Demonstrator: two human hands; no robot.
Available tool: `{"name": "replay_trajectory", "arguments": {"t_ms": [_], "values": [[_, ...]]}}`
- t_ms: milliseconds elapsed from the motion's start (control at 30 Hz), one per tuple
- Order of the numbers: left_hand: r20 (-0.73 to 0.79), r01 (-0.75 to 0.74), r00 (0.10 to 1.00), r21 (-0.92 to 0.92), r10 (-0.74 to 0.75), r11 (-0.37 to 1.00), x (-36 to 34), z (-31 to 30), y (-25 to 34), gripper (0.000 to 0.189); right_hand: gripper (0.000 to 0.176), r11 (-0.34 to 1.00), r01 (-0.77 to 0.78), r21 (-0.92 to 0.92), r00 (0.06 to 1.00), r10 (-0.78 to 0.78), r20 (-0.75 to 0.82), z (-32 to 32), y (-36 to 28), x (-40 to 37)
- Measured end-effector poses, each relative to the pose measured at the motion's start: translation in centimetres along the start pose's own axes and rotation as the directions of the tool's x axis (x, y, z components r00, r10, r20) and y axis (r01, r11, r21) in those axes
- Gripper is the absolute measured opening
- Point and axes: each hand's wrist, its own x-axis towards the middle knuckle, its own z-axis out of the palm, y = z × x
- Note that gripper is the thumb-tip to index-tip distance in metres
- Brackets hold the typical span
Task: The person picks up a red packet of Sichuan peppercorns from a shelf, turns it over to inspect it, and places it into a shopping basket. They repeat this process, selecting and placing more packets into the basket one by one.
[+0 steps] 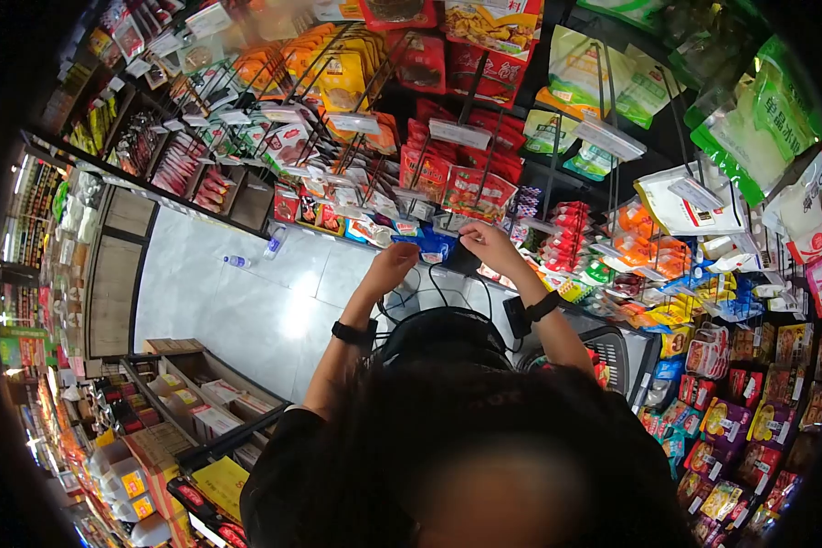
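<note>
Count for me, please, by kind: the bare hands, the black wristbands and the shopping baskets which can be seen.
Bare hands: 2
Black wristbands: 2
Shopping basket: 1
Total: 5

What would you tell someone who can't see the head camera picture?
In a shop, a person's left hand and right hand are held out near blue packaging; whether they touch it is unclear. Red packets hang just beyond, and a dark basket sits at the right.
</note>
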Motion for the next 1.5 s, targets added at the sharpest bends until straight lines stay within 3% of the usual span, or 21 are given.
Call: {"name": "replay_trajectory", "arguments": {"t_ms": [300,400,433,500,567,600,633,667,700,767,800,900,933,1000,1067,1133,1200,1267,1333,1467,1500], "values": [[0.024,-0.050,0.998,-0.131,0.053,0.990,8.8,-5.5,0.2,0.028,0.021,0.998,0.006,0.064,0.996,0.000,-0.093,-1.0,-1.2,7.6],[0.005,-0.066,0.998,-0.245,0.069,0.967,11.9,-8.0,1.3,0.025,0.021,0.967,-0.047,0.250,0.989,0.080,-0.122,-1.4,-0.6,11.6],[0.004,-0.072,0.997,-0.148,0.073,0.986,12.9,-9.1,2.0,0.024,0.023,0.999,0.009,-0.049,0.982,-0.019,-0.190,-1.9,0.0,13.1],[-0.005,-0.202,0.979,-0.186,0.204,0.962,16.4,-10.4,-0.8,0.026,0.026,0.950,0.070,0.304,0.983,-0.013,-0.184,-2.9,1.2,16.3],[-0.075,-0.332,0.943,-0.154,0.324,0.930,19.0,-11.5,-1.4,0.026,0.024,0.770,0.034,0.637,0.979,0.102,-0.176,-3.5,1.3,18.1],[-0.127,-0.441,0.895,-0.102,0.428,0.892,20.5,-11.9,-1.9,0.025,0.024,0.869,0.043,0.492,0.957,0.105,-0.270,-3.0,1.3,19.0],[-0.125,-0.371,0.928,-0.194,0.352,0.908,21.8,-12.4,-2.3,0.028,0.024,0.942,0.036,0.333,0.927,0.093,-0.363,-2.5,2.0,20.2],[-0.207,-0.468,0.880,-0.215,0.428,0.857,22.4,-12.2,-2.9,0.034,0.024,0.986,0.009,0.165,0.891,0.067,-0.449,-2.0,2.7,21.1],[-0.208,-0.423,0.898,-0.164,0.387,0.891,25.6,-12.1,-6.4,0.036,0.023,0.992,0.117,0.057,0.853,-0.071,-0.518,-1.3,6.1,22.5],[-0.224,-0.472,0.868,-0.092,0.443,0.877,28.9,-12.4,-7.5,0.039,0.027,0.995,0.098,-0.015,0.783,-0.087,-0.616,-0.1,2.0,22.7],[-0.228,-0.559,0.815,-0.070,0.532,0.826,27.6,-12.6,-3.3,0.039,0.030,0.990,0.080,-0.114,0.754,-0.135,-0.643,0.4,1.1,23.5],[-0.188,-0.488,0.854,0.032,0.485,0.872,30.6,-13.9,-3.6,0.040,0.042,0.974,0.135,-0.181,0.731,-0.221,-0.645,1.7,-2.0,25.3],[-0.228,-0.531,0.804,0.141,0.550,0.835,30.1,-13.9,-0.7,0.040,0.046,0.964,0.111,-0.241,0.710,-0.247,-0.660,2.1,-1.0,26.5],[-0.080,-0.320,0.947,-0.285,0.310,0.904,31.9,-14.3,-1.3,0.059,0.054,0.932,0.050,-0.359,0.673,-0.297,-0.677,2.1,0.3,28.9],[-0.090,-0.273,0.962,-0.424,0.259,0.864,33.7,-14.3,-1.9,0.064,0.061,0.946,-0.031,-0.322,0.692,-0.212,-0.690,1.6,0.7,30.2],[-0.104,-0.287,0.954,-0.603,0.283,0.744,36.8,-14.6,-3.5,0.067,0.065,0.955,0.084,-0.286,0.633,-0.273,-0.725,1.4,1.4,31.2],[-0.065,-0.227,0.967,-0.655,0.246,0.721,37.1,-14.7,-3.8,0.064,0.066,0.981,0.188,-0.050,0.643,-0.162,-0.748,1.4,2.5,32.6],[-0.015,-0.173,0.976,-0.655,0.216,0.735,35.7,-14.9,-3.0,0.060,0.067,0.988,0.151,-0.010,0.677,-0.111,-0.727,1.5,2.2,32.7],[0.032,-0.130,0.980,-0.635,0.194,0.761,34.4,-15.2,-2.1,0.057,0.067,0.985,-0.021,-0.172,0.726,-0.103,-0.680,1.0,-0.3,31.7],[0.091,-0.082,0.981,-0.615,0.174,0.784,33.2,-16.0,-0.9,0.050,0.063,0.973,-0.007,-0.229,0.615,-0.176,-0.769,1.6,-0.8,31.6],[0.103,-0.072,0.980,-0.614,0.170,0.786,33.0,-16.0,-0.8,0.048,0.058,0.972,0.038,-0.231,0.499,-0.219,-0.839,1.8,-1.5,31.9]]}}
